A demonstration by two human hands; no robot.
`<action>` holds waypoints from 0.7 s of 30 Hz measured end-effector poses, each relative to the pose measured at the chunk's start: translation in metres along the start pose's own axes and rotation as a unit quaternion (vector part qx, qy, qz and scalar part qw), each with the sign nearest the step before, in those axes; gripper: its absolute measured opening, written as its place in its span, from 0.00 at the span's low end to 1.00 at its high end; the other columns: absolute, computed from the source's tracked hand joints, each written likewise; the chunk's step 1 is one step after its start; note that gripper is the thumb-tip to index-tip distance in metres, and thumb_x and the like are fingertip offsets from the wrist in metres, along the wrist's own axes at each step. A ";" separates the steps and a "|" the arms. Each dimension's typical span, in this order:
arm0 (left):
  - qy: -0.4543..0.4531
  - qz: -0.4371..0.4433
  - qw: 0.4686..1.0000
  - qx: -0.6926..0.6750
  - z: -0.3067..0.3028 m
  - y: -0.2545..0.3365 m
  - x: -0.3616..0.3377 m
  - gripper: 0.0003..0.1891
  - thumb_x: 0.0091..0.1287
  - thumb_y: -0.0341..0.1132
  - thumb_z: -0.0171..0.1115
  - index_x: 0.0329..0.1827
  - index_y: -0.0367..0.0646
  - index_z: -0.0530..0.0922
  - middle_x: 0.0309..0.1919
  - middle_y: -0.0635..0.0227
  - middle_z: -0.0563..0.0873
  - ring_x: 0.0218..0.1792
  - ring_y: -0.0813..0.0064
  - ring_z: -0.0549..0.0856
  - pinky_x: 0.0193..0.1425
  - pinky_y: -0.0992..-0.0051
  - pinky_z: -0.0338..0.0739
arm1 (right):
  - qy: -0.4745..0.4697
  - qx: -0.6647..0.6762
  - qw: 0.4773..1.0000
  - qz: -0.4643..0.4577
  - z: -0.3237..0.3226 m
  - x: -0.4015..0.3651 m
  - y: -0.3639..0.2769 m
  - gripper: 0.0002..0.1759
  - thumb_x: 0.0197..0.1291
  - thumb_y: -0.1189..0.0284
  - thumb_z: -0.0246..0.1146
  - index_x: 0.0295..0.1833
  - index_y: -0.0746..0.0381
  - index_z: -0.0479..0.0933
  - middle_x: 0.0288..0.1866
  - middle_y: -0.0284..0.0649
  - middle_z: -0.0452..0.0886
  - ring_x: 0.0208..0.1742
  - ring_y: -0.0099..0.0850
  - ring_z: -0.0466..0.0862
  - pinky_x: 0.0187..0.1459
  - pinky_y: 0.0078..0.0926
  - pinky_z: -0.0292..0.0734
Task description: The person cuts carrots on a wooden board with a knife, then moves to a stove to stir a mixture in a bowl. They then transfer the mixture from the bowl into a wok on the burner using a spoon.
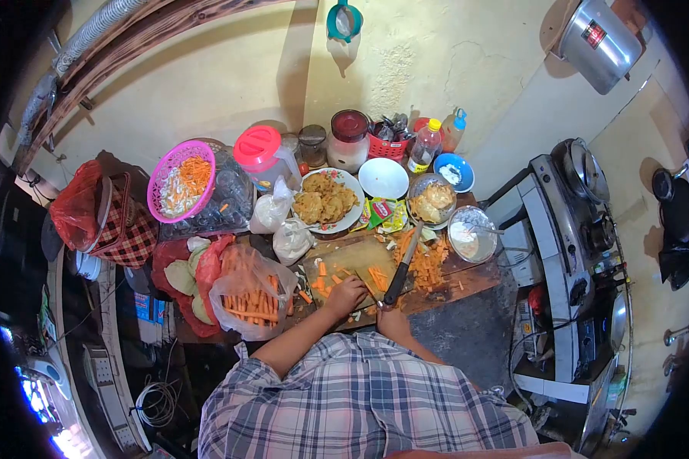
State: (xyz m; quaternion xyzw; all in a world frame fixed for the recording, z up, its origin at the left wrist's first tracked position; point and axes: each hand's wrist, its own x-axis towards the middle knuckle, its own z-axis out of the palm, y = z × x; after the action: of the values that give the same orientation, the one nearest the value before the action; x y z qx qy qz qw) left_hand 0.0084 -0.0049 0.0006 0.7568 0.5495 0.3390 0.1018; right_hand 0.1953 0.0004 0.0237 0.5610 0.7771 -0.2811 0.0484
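Observation:
My left hand (347,297) is on the cutting board (356,256), its fingers bent over a carrot that they mostly hide. Close to its fingertips is the thin dark blade of a knife (369,288), seen nearly edge-on. My right hand (393,323) is closed at the near end of that blade; the grip is hidden. A larger black-handled knife (398,281) lies just beyond my right hand, its blade pointing away. Carrot chunks (321,269) and cut sticks (378,278) are scattered on the board, with a heap of cut carrot (429,264) to the right.
A clear bag of carrot sticks (253,306) and a red bag with cabbage (181,277) stand left. Behind are a pink basket of shreds (182,183), a plate of fritters (328,200) and a glass bowl (472,234). A stove (547,260) is at right.

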 end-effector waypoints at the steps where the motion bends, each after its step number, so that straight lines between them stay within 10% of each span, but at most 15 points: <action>1: 0.000 -0.001 1.000 0.000 -0.001 0.001 0.001 0.04 0.53 0.32 0.64 0.30 0.43 0.83 0.32 0.71 0.82 0.40 0.70 0.80 0.37 0.72 0.79 | 0.021 0.021 1.000 -0.009 0.003 0.004 0.000 0.18 0.65 0.61 0.52 0.41 0.65 0.77 0.28 0.57 0.80 0.32 0.56 0.81 0.34 0.53 0.76; 21: 0.006 -0.007 1.000 0.002 -0.004 0.002 -0.001 0.05 0.53 0.33 0.64 0.30 0.44 0.82 0.31 0.70 0.82 0.40 0.68 0.81 0.38 0.72 0.79 | -0.002 0.047 0.999 0.004 -0.011 -0.009 -0.005 0.20 0.67 0.60 0.47 0.48 0.66 0.74 0.31 0.58 0.81 0.33 0.58 0.81 0.35 0.55 0.76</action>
State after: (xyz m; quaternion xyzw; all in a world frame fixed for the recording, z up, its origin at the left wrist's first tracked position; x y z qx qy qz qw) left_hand 0.0075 -0.0072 0.0043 0.7511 0.5560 0.3417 0.0998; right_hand 0.1968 -0.0027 0.0384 0.5652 0.7607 -0.3183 0.0244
